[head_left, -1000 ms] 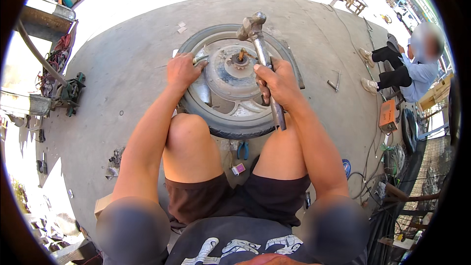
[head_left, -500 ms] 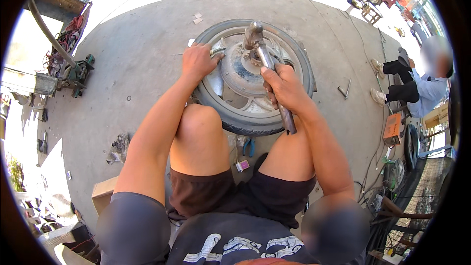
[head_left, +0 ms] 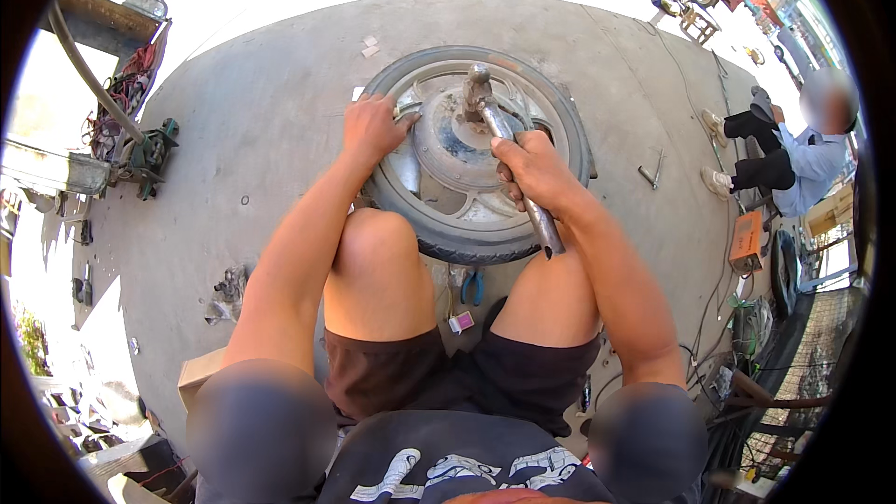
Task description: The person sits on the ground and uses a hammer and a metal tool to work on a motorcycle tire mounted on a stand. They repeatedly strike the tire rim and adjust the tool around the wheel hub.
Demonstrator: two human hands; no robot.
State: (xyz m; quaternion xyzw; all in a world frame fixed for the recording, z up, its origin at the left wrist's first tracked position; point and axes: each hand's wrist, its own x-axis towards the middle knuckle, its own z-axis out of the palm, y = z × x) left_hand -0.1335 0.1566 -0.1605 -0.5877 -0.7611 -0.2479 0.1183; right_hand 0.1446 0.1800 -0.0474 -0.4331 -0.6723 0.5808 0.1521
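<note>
A wheel [head_left: 439,245] with a black tyre and a spoked metal rim lies flat on the floor before my knees. My right hand [head_left: 537,171] is wrapped round the metal handle of a hammer [head_left: 497,119]. Its rounded head is over the hub [head_left: 453,147], and the handle's hollow end points back at my right thigh. At the wheel's left side my left hand [head_left: 373,128] lies over the tyre and rim, fingers curled and thumb toward the hub. What those fingers grip is hidden.
Blue-handled pliers [head_left: 473,287] and a small pink-and-white box [head_left: 461,322] lie between my feet. A metal tool [head_left: 651,173] is right of the wheel. Further right, a person [head_left: 803,154] sits near an orange box [head_left: 747,241] and cables. A green machine [head_left: 149,149] stands left.
The view has shifted slightly, so the wheel sits a little lower. The hammer stays over the hub in my right hand, and my left hand remains at the wheel's left side.
</note>
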